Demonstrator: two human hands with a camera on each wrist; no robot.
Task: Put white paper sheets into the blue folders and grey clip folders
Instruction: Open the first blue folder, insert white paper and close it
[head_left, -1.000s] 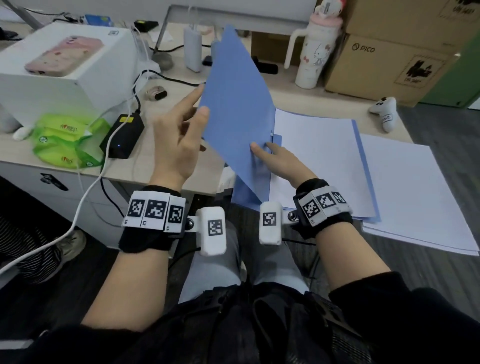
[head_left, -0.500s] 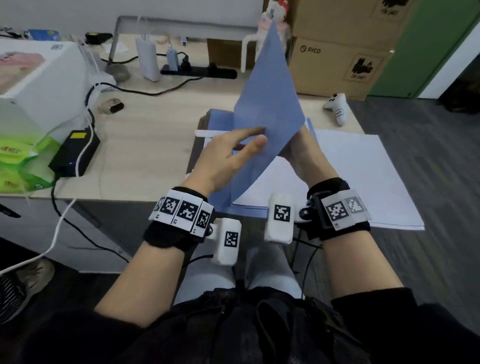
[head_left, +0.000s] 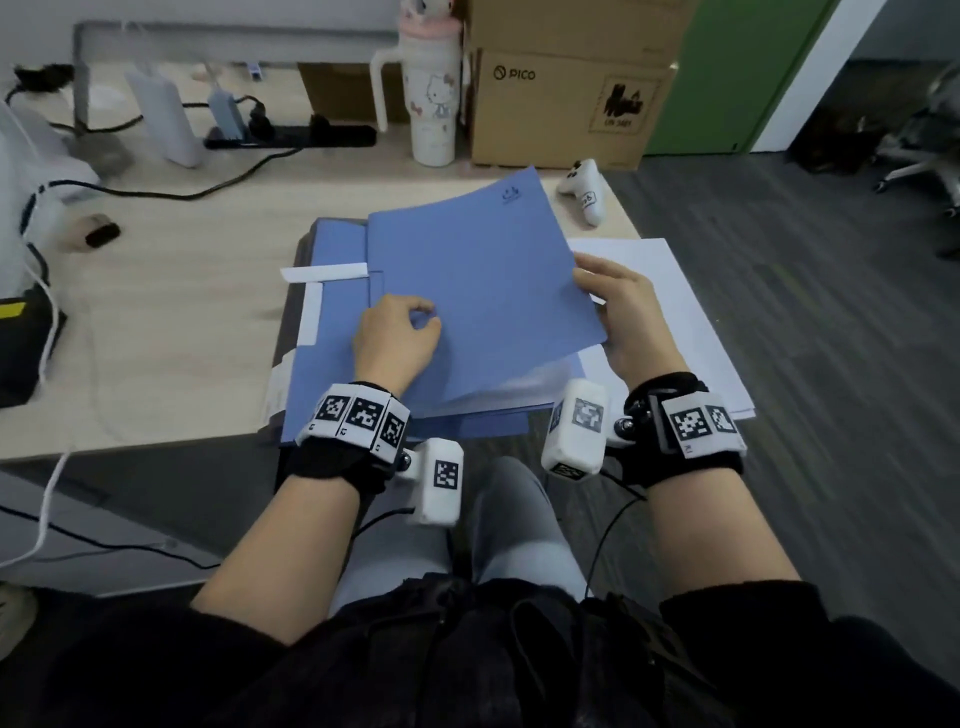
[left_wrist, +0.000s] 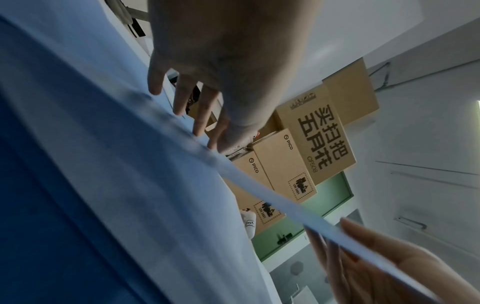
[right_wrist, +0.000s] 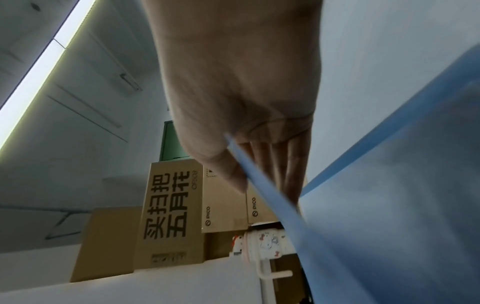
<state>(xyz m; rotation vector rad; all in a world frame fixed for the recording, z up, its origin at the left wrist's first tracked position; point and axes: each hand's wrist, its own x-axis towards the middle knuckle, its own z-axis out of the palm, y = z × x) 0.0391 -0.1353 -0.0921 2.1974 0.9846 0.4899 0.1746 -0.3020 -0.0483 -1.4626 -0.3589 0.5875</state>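
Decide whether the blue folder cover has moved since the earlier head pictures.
Yes. The blue folder cover has swung down from standing upright to nearly flat over the desk.

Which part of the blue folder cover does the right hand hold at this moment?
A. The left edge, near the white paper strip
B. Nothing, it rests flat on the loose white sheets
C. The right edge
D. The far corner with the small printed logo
C: in the head view the right hand grips the right edge of the blue folder cover, thumb on top and fingers underneath.
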